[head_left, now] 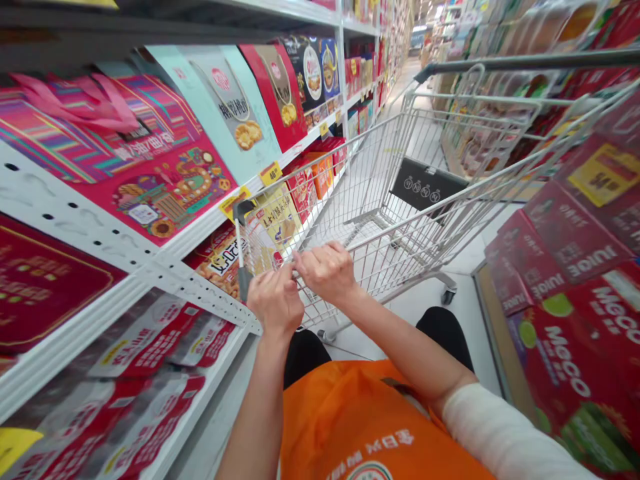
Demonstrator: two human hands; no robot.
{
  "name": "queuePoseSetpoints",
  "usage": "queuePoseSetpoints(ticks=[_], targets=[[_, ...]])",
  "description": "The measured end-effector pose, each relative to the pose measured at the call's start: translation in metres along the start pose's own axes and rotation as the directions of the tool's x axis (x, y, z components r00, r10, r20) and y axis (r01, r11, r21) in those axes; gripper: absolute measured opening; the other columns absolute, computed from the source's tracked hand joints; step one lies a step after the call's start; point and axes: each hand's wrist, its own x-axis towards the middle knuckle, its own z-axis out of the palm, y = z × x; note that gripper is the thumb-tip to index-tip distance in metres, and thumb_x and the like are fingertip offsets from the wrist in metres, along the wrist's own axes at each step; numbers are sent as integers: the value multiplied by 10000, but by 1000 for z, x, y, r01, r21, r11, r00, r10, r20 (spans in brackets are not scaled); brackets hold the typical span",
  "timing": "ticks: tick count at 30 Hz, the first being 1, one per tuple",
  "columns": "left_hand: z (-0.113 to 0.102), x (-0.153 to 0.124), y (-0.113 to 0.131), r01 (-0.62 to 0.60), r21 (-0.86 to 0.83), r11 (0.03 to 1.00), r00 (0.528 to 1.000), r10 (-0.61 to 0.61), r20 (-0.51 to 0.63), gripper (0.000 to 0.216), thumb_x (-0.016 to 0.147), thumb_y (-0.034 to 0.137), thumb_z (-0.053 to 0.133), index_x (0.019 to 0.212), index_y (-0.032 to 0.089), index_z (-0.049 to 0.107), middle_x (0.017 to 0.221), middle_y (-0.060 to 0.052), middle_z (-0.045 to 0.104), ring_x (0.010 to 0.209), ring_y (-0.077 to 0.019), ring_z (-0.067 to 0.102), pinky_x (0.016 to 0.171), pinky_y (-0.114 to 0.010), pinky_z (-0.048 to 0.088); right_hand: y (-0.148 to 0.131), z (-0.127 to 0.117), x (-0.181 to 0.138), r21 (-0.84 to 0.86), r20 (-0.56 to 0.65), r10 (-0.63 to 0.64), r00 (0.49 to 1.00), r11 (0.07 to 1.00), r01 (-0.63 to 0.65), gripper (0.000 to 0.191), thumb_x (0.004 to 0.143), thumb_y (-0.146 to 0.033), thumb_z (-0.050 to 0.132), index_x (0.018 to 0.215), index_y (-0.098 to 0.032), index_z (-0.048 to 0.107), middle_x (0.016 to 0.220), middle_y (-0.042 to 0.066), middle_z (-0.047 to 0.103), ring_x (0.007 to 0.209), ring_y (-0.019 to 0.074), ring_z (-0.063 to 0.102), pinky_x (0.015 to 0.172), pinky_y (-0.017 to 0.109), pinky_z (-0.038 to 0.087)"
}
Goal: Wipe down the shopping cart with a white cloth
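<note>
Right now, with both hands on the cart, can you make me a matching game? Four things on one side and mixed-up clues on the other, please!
Things:
1. The left hand and right hand
2. The ribbon handles on the left shelf
3. The panel at the end of the cart
4. The boxes marked Meco

Clues:
A. Pink
B. Mostly red, stacked on the right
C. Gripping the cart's near edge
D. Black, with a row of pale round marks

Right pairs: 1-C, 2-A, 3-D, 4-B
</note>
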Motion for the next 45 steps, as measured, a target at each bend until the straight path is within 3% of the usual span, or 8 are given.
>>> queuePoseSetpoints(ticks=[5,10,14,23,29,36,41,45], targets=[[-12,-16,-31,111,-76,991,989,-118,-93,624,1015,403,105,928,216,694,945,-72,721,1025,-233,618,1105,-482,236,73,-28,-10,-18,-45,-32,998,999,31,423,986,-290,466,569,-221,469,506,-49,516,525,96,441,799,284,398],[1,-27,-42,132,-451,883,978,-189,-83,676,990,523,65,851,233,660,762,-66,627,1051,-244,594,1075,-460,353,139,-51,-14,-151,-126,156,980,973,-175,469,989,-332,425,540,-256,312,463,-44,419,513,118,398,748,293,395],[20,-29,-25,164,-551,818,922,-326,-210,603,991,518,95,687,250,541,647,-34,529,925,-233,598,1113,-503,328,101,-42,-11,-191,-100,239,966,948,-255,459,989,-315,424,547,-245,322,484,-38,421,513,123,379,667,309,346],[32,-27,-11,202,-640,742,844,-463,-271,393,997,452,222,853,231,514,903,-52,605,933,-193,595,1122,-487,341,-58,-2,-10,14,-34,43,999,999,-42,402,979,-290,473,583,-225,485,522,-22,499,554,135,446,656,319,328],[32,-28,-23,108,-577,810,896,-331,-297,405,996,418,236,843,230,561,691,-9,506,791,-193,564,1060,-492,388,-5,-14,-17,40,-46,-111,993,993,113,391,961,-304,524,580,-225,488,525,-42,495,549,117,431,687,298,350],[33,-29,-17,133,-531,837,904,-322,-281,440,982,434,212,771,243,548,625,-17,472,740,-209,532,977,-499,432,92,-39,-22,-66,17,132,991,989,-131,445,987,-337,460,558,-228,411,529,-43,412,565,126,374,742,316,354],[40,-27,-5,167,-622,765,824,-455,-338,453,968,471,173,729,262,496,587,-7,413,738,-219,541,965,-502,433,41,-33,-18,-89,20,230,973,970,-227,433,1006,-359,419,595,-226,456,570,-17,461,618,147,416,749,330,333],[40,-25,-2,178,-632,754,819,-470,-330,483,963,535,144,725,258,461,670,-18,465,775,-209,541,991,-491,418,-35,-15,-21,59,164,102,981,992,-113,407,997,-393,448,639,-219,534,607,-1,505,664,155,458,751,336,324]])
